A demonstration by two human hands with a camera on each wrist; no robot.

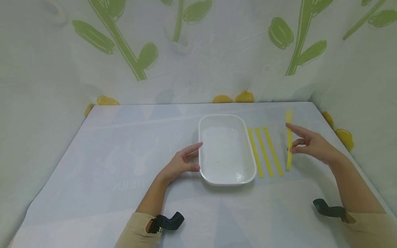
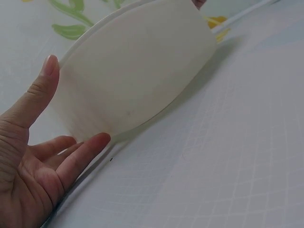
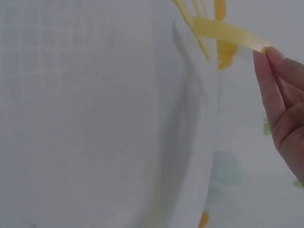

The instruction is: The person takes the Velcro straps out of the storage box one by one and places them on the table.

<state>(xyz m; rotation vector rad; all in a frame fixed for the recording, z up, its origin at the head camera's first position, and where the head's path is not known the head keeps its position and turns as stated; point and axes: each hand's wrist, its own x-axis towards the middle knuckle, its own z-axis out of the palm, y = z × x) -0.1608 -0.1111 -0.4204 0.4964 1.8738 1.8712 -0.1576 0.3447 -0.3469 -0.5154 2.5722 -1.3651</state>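
A white rectangular tray point(image 1: 227, 182) with rounded corners stands in the middle of the table. My left hand point(image 1: 183, 162) touches its left side, thumb and fingers spread along the wall. In the left wrist view the thumb of this hand point(image 2: 35, 156) lies by the rim, the other fingers low on the wall. Above the table to the right, my right hand point(image 1: 314, 143) pinches a flat, slender yellow strip point(image 1: 289, 160), wider at its far end. The right wrist view shows fine ribs on this strip point(image 3: 223, 31) near the pinching thumb and finger.
Right of the tray lie three similar yellow strips point(image 1: 263, 151), side by side and slanting. The white table point(image 1: 124, 193) ends at a back edge against a cloth wall point(image 1: 217, 62) printed with green leaves. Side cloths flank the table.
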